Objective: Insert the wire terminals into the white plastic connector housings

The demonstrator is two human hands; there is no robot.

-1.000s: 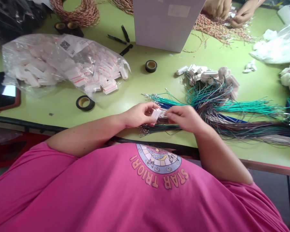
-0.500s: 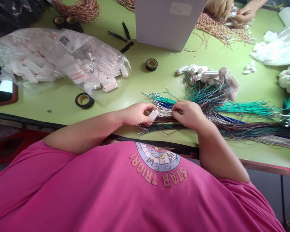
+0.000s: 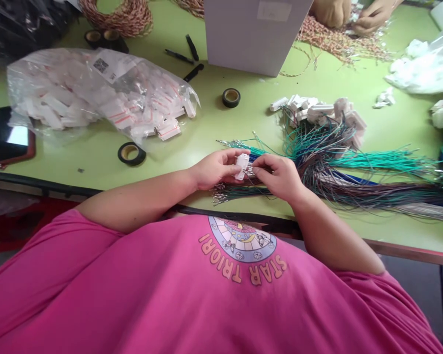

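The wire bundle point(image 3: 313, 169), made up of green, blue, white and brown strands, lies across the green table point(image 3: 202, 123), and a white connector point(image 3: 242, 167) is held up just over its left part, near the metal-tipped ends. The left hand point(image 3: 213, 171) has that connector pinched between thumb and fingers, closed on it with no slack. The right hand point(image 3: 282, 178) is over the bundle, just right of the connector, its thumb and forefinger drawn together in a small pinch; whether a strand is caught between them cannot be told. Against the far side of the bundle sits a connector pile point(image 3: 319, 112), with some wires running into it. Beyond the bundle and to its left are a tape roll point(image 3: 231, 98) and a grey box point(image 3: 256, 39); further left of it come another tape roll point(image 3: 132, 153), a clear bag point(image 3: 96, 93) full of white pieces with red stripes, and a phone point(image 3: 14, 132) partly under the bag's edge. Well beyond the bundle, past the box's right side, another person's hands point(image 3: 372, 18) work at a heap of twisted wires point(image 3: 335, 42)
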